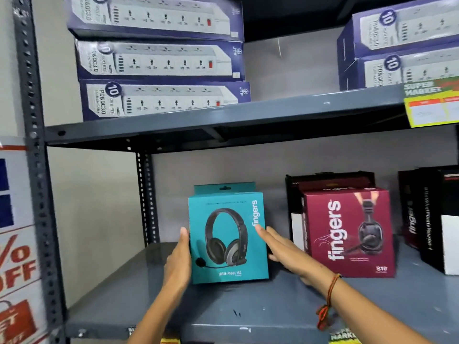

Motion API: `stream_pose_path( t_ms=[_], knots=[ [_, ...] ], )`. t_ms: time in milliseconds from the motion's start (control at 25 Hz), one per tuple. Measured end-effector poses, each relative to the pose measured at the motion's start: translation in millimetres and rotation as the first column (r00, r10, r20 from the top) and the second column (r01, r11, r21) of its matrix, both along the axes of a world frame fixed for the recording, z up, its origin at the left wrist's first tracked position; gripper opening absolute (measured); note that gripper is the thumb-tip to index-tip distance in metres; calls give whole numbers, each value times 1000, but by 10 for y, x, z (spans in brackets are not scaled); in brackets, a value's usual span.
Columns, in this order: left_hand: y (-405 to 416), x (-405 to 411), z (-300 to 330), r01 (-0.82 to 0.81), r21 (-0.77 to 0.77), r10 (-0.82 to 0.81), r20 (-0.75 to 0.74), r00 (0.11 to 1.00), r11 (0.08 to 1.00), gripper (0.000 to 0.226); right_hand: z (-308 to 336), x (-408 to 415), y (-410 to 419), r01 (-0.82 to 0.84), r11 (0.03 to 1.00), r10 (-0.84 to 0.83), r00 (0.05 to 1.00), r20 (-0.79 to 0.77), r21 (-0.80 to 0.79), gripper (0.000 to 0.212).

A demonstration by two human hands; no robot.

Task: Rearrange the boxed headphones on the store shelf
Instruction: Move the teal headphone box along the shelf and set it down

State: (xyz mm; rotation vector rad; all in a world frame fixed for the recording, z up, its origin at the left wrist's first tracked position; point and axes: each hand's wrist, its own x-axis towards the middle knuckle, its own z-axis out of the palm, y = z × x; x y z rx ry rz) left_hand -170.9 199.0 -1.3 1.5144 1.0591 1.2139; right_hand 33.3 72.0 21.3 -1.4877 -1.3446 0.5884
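A teal headphone box (227,237) stands upright on the grey lower shelf (260,311), its front showing a black headset. My left hand (177,261) lies flat against the box's left side. My right hand (288,252) presses its right side with fingers stretched out, a red thread on the wrist. The box is held between both palms. A maroon headphone box (347,232) stands to the right, turned sideways, with a black box (327,180) behind it. More black boxes (429,219) stand at the far right.
The upper shelf (223,117) carries stacked purple power-strip boxes (159,60) on the left and more such boxes (402,45) on the right. A yellow price tag (432,108) hangs at its edge. A perforated grey upright (32,145) and sale posters (15,256) are at left.
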Motion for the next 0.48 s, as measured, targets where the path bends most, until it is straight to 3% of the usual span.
stream_pose_path(
  t_ms=[160, 280, 400, 480],
  knots=[
    [169, -41, -82, 96, -53, -94, 51, 994, 994, 105, -86, -33, 162, -41, 999, 40, 999, -28, -24, 97],
    [199, -46, -85, 97, -52, -92, 89, 992, 994, 90, -111, -28, 213, -31, 999, 31, 999, -11, -29, 89],
    [87, 32, 20, -169, 211, 154, 86, 984, 963, 63, -52, 4, 136, 57, 998, -57, 997, 43, 8, 94],
    [-134, 153, 220, -284, 485, 199, 221, 955, 827, 62, 61, 75, -12, 110, 987, -121, 988, 91, 118, 91]
  ],
)
